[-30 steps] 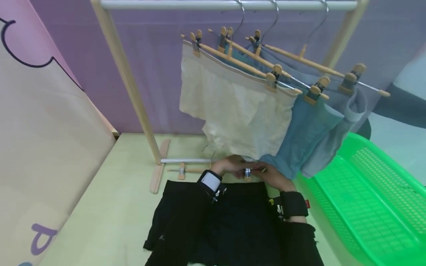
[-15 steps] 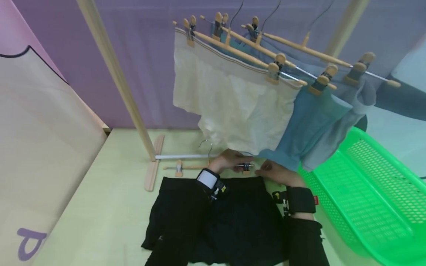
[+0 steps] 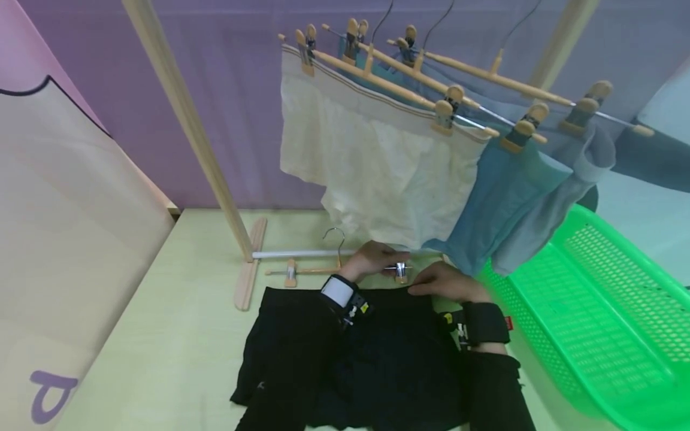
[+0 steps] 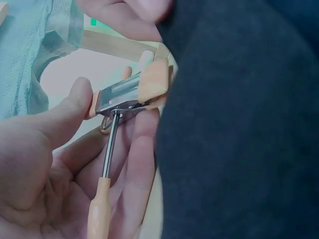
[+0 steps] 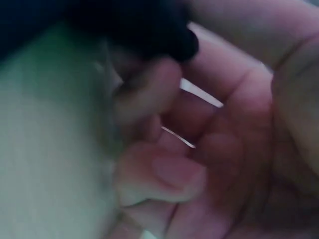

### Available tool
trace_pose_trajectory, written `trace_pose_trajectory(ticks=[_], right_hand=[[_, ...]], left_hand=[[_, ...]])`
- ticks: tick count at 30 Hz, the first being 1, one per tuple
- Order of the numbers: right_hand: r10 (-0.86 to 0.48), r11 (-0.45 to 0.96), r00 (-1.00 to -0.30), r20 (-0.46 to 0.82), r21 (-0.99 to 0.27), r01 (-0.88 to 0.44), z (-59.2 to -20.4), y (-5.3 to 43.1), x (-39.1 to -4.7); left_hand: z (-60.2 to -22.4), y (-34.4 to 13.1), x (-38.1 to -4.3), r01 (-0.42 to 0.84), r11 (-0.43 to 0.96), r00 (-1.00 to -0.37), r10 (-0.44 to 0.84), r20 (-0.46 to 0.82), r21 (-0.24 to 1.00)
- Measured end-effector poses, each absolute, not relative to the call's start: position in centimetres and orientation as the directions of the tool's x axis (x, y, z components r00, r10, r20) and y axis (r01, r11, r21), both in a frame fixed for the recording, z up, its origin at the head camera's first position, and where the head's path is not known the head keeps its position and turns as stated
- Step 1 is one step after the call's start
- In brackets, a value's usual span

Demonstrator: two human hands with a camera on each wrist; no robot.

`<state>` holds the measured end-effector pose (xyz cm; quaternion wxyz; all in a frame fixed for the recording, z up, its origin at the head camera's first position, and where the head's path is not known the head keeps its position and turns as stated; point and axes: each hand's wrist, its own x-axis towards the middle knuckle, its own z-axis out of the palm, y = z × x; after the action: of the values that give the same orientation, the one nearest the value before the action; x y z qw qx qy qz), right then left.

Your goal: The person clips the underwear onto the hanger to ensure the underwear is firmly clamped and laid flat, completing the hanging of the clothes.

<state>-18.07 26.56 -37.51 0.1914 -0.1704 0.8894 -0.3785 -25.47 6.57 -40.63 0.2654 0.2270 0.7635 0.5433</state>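
Black shorts (image 3: 399,353) lie flat on the table, waistband toward the rack. Just beyond the waistband is a clip hanger (image 3: 318,271) with a metal hook. My left hand (image 3: 371,258) pinches its right-hand clip (image 4: 124,92), thumb on one handle and fingers behind, as the left wrist view shows. The clip's padded tips are beside the dark cloth; whether they touch it I cannot tell. At the waistband's right part, my right hand (image 3: 450,281) pinches the black fabric between thumb and fingers. The right wrist view is blurred, with dark cloth at the fingertips.
Cream shorts (image 3: 383,149), teal shorts (image 3: 485,203) and grey-blue shorts (image 3: 530,221) hang close above my hands. The rack's wooden post (image 3: 188,120) rises at the left. A green basket (image 3: 571,335) stands at the right.
The view has tipped downward. My right hand has left the hanger's right clip and come down to the waistband, now pinching it. My left hand stays at the clip.
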Motion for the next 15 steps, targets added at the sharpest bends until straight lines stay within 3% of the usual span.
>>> trace_pose_trajectory(ticks=[6,15], right_hand=[[-0.439,0.633,-0.884,-0.159,-0.753,-0.179,-38.15,26.53,-18.27],[-0.342,0.688,-0.911,-0.231,-0.722,-0.075,-38.47,26.74,-18.48]], left_hand=[[-40.92,6.94,-25.44,0.037,0.314,-0.780,0.603,-0.169,0.949],[-40.87,6.87,-25.45,0.040,0.314,-0.786,0.596,-0.164,0.948]])
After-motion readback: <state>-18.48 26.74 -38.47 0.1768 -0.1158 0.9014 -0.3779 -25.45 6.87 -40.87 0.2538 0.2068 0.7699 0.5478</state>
